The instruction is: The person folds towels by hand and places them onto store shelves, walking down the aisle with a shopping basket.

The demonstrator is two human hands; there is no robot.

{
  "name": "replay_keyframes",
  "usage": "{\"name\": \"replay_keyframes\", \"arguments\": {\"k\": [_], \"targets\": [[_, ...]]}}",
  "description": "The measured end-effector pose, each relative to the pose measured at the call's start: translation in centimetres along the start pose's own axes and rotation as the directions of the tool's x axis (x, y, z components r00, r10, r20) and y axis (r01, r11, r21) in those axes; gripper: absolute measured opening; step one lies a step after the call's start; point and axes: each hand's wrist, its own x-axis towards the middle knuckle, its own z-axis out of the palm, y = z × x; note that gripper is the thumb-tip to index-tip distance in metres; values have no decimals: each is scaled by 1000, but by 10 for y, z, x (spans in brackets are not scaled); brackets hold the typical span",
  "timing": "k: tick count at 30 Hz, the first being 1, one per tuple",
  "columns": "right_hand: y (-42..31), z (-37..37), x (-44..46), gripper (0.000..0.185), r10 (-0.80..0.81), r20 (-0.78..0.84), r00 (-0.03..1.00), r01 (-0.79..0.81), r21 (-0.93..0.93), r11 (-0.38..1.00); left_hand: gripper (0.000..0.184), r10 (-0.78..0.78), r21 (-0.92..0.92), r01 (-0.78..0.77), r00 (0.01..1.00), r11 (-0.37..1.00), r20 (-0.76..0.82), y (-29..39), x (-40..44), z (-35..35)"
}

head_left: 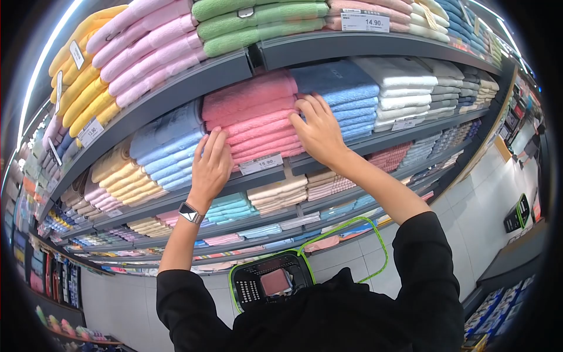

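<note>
A stack of folded pink towels (258, 120) lies on the middle shelf, between light blue towels (170, 144) and darker blue towels (337, 88). At the stack's left front corner rests my left hand (213, 164), its fingers extended along the edge and a watch on the wrist. My right hand (319, 129) is on the right edge of the same stack, fingers bent against the towels beside the blue ones. Neither hand has lifted a towel off the stack. A price tag (261, 164) is on the shelf edge below, between my hands.
Higher up, a shelf (375, 44) holds green, pink and yellow towels. Lower shelves carry more folded towels (278, 196). On the floor stands a black basket (240, 281) with a green handle and items inside. Another basket (516, 216) is at the far right.
</note>
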Motion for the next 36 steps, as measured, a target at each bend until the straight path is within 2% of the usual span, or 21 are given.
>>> {"name": "replay_keyframes", "arguments": {"k": [7,36], "targets": [[-6,-11,-13,21,-15,-26,1000,17,87,996,19,-15,14,16,999,1000,-28,-2,-10,-2],[-4,10,-18,25,-116,67,991,120,-57,991,20,-31,86,32,999,996,-14,3,-4,0]]}}
